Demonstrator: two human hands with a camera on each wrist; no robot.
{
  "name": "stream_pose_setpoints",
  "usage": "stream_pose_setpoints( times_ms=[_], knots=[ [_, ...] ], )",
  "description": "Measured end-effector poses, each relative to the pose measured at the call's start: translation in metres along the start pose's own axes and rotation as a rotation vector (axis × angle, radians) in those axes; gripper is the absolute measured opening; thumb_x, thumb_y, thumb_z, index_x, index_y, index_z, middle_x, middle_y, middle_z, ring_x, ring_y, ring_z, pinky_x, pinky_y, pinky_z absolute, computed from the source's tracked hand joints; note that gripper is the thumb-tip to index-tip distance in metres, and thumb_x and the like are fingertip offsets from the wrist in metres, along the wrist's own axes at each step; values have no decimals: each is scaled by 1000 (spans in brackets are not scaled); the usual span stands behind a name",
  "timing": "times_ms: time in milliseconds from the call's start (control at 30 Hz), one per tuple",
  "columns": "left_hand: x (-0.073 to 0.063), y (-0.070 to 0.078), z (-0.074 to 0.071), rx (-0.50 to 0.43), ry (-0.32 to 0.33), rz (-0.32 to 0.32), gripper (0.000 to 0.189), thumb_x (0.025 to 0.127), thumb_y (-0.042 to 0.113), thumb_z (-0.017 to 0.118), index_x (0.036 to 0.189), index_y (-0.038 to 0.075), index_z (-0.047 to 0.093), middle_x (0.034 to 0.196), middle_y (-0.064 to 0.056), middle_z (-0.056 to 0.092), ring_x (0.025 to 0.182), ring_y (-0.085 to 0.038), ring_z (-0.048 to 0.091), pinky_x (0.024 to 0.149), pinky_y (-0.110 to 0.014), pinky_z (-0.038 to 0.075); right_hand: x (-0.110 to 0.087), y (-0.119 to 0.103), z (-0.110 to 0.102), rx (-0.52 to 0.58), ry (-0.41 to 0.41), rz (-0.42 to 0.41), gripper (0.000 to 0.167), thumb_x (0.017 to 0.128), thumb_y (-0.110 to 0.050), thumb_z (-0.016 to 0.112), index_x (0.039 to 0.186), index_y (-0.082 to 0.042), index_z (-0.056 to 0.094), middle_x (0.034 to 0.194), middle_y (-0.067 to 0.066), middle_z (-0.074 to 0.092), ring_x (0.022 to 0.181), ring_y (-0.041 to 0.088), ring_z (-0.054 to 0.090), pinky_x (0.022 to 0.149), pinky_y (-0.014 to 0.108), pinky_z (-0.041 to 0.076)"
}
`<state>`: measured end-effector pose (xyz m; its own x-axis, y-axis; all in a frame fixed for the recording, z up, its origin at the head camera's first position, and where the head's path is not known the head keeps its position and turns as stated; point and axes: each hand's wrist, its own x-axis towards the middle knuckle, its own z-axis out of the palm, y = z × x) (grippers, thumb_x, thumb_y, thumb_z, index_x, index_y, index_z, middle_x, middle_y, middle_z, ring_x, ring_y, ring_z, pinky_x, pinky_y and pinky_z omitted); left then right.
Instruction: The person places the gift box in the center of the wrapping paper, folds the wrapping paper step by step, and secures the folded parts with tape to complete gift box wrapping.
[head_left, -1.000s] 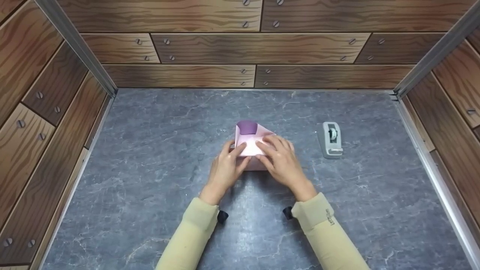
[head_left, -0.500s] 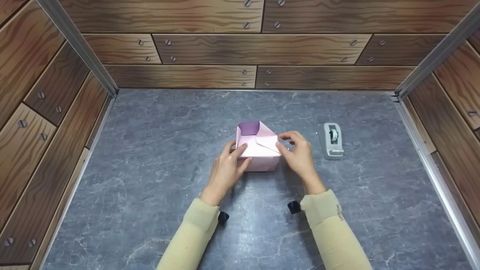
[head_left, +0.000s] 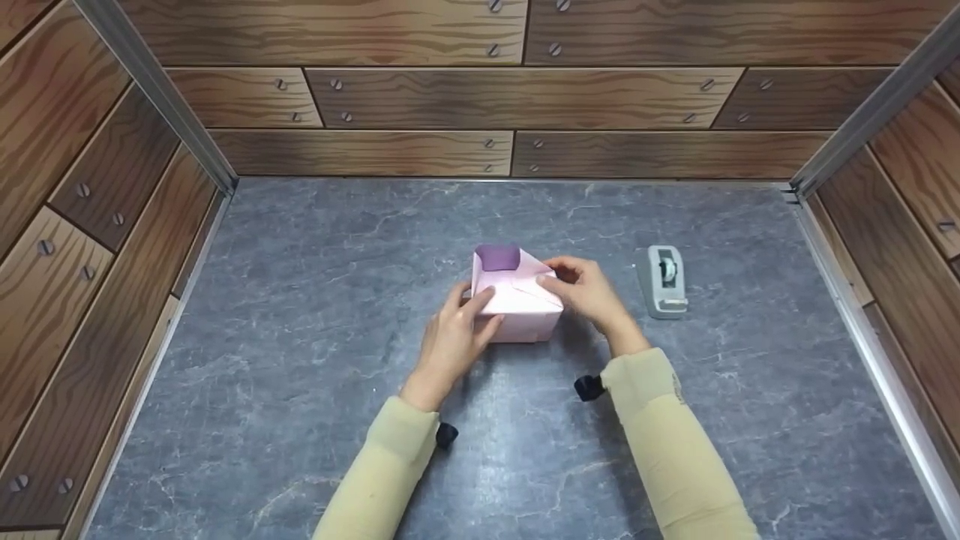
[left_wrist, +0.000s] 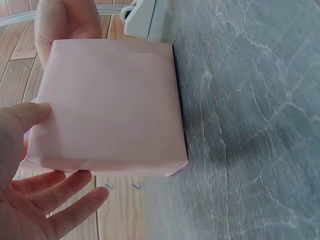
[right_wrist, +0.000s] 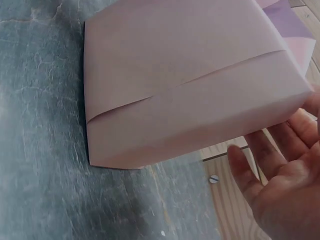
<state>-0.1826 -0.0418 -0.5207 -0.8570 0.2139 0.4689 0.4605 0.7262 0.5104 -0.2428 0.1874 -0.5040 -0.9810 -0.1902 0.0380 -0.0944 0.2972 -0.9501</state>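
Note:
A box wrapped in pink paper (head_left: 525, 328) stands on the grey marbled table. At its far end the paper stands up, showing a purple inner side (head_left: 499, 258). My left hand (head_left: 450, 330) holds the box's left side, its thumb at the top front edge. My right hand (head_left: 592, 296) grips the right side, thumb on the folded paper on top and fingers behind the edge. A pink face (left_wrist: 110, 105) fills much of the left wrist view. In the right wrist view a paper seam (right_wrist: 165, 91) runs across the box's side.
A grey tape dispenser (head_left: 667, 281) with a roll in it stands to the right of the box. Wood-patterned panels (head_left: 517, 97) wall the table at the back and both sides, with metal strips (head_left: 877, 360) along the edges.
My right hand has left the middle of the top, moved to the box's right edge, then slid its thumb inward onto the folded paper. The left hand has stayed in place.

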Motion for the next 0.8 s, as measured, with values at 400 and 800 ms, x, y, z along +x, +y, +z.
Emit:
stream_pose_setpoints(
  times_ms=[400, 800],
  knots=[
    [1, 2, -1, 8, -30, -25, 40, 92, 34, 70, 126, 13, 67, 128, -16, 56, 94, -30, 68, 75, -41, 57, 11, -1, 6, 16, 138, 10, 22, 82, -11, 80, 88, 9, 72, 76, 5, 69, 70, 14, 59, 62, 22, 48],
    [-1, 0, 0, 1, -5, 2, 40, 91, 33, 71, 124, 12, 68, 126, -16, 57, 93, -30, 68, 75, -41, 57, 13, -4, 7, 24, 177, -22, 18, 76, -4, 83, 87, 8, 75, 80, 13, 73, 72, 13, 64, 61, 20, 50]
  ],
)
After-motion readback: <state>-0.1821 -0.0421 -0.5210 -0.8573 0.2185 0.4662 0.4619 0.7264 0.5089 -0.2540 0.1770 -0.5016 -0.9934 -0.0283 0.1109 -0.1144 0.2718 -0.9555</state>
